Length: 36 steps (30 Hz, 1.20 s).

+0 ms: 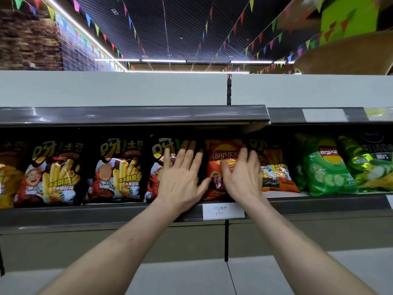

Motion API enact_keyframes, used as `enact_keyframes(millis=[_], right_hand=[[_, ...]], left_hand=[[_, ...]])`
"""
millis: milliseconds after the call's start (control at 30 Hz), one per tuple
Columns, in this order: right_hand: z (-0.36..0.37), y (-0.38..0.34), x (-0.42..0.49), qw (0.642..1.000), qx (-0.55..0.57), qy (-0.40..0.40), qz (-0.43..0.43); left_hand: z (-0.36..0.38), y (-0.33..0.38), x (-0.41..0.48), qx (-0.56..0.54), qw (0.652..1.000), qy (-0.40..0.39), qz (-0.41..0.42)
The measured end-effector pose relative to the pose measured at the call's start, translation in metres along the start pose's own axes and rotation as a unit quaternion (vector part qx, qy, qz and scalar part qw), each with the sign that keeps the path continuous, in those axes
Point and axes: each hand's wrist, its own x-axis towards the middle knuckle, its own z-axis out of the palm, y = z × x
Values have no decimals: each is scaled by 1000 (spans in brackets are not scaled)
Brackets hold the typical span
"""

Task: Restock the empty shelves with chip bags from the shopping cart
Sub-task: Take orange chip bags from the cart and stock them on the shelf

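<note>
A red Lay's chip bag (221, 158) stands upright on the middle shelf (106, 213), between a black fries-picture bag (158, 167) on its left and an orange-bottomed black bag (276, 171) on its right. My right hand (242, 175) lies flat on the red bag's right side, fingers spread and pointing up. My left hand (182, 177) presses with straight fingers on the black bag next to it, thumb reaching towards the red bag. Both forearms stretch up from the bottom of the view.
More black fries bags (53, 175) (119, 171) fill the shelf to the left; green Lay's bags (325, 167) (370, 165) stand to the right. A white price tag (223, 210) sits on the shelf rail. The upper shelf (131, 114) overhangs the bags. A pale lower shelf (191, 275) lies below.
</note>
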Motion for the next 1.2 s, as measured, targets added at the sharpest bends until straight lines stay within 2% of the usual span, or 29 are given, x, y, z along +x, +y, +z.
enact_keyframes(millis=[67, 133, 233, 333, 433, 633, 733, 900, 967, 1033, 1100, 1200], right_hand=[[2, -5, 3, 987, -92, 57, -116], [10, -7, 5, 974, -132, 60, -171], [21, -5, -3, 965, -182, -15, -186], [24, 1, -4, 959, -205, -33, -192], [16, -6, -3, 966, -178, -24, -188], [-12, 6, -13, 975, -135, 9, -174], [-34, 33, -11, 980, -146, 16, -135], [-62, 83, 3, 985, -168, -40, -19], [-64, 95, 15, 993, -108, -44, 27], [-63, 103, 29, 996, -17, -50, 72], [-64, 106, 43, 986, 82, -66, 126], [-61, 110, 61, 966, 164, -119, 163]], left_hand=[[0, -5, 2, 1, 1000, 6, -25], [3, -9, 3, -5, 999, 2, -35], [5, -8, 2, -17, 999, -6, -40], [4, -8, 2, -27, 999, -16, -37], [-8, -5, 3, -50, 997, -30, -43], [-23, 23, 11, -83, 994, 58, 33], [-32, 50, 23, -77, 994, 39, 66], [-36, 108, 41, -113, 986, -42, 119], [-34, 130, 52, -199, 975, -68, 72], [-30, 151, 67, -328, 939, -98, -34], [-26, 168, 85, -431, 874, -142, -171], [-15, 183, 107, -494, 785, -181, -327]])
